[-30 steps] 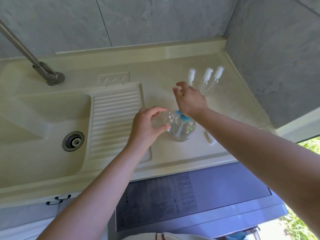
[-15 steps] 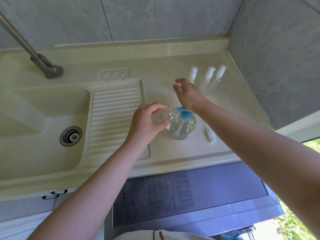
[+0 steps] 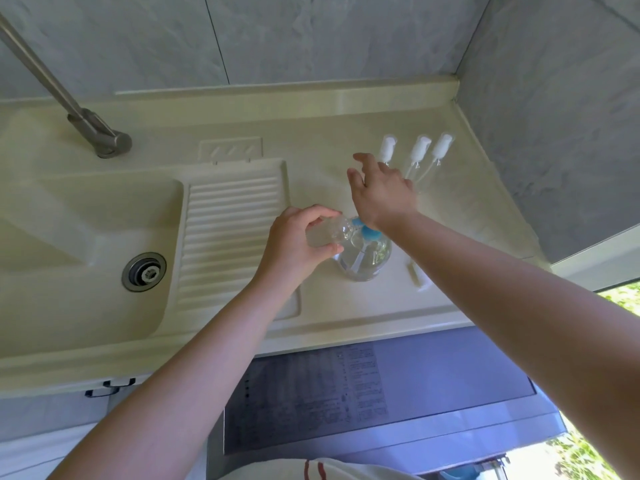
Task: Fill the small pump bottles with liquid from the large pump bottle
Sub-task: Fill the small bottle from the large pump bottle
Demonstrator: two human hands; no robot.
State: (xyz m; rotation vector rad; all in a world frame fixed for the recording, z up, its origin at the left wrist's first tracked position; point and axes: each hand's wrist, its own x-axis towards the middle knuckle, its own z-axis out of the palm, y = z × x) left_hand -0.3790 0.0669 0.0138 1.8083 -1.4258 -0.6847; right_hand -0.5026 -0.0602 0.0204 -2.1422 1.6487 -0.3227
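A tap (image 3: 69, 102) slants in from the 10 o'clock corner, its upper end cut off by the frame edge, above a cream sink (image 3: 62, 306) with a metal drain (image 3: 143, 271) at 9 o'clock and a ribbed draining board (image 3: 230, 233) beside it. At centre, the person's left hand (image 3: 294, 247) curls its fingers and thumb round a small clear bottle (image 3: 329, 232), held tilted with its open neck against the blue pump head (image 3: 367, 232) of the large bottle (image 3: 363, 261). How much liquid the small bottle holds cannot be made out through the glare. The large bottle stands on the counter (image 3: 346, 313) just right of the left hand and holds clear liquid, with its dip tube visible inside; the right wrist crosses over its top and hides part of the pump. The right hand (image 3: 381, 192) hovers above and beyond the pump at 12 o'clock from it, fingers loosely spread and holding nothing. Its far fingers are hidden behind the palm. At 1 o'clock, three white pump tops (image 3: 417, 150) with thin tubes lie in a row on the counter, the leftmost partly covered by the right hand. A small white piece (image 3: 417, 275) lies at 3 o'clock of the large bottle, too blurred to identify. Along the bottom, a grey-blue appliance lid (image 3: 381, 393) carries printed text too small to read.
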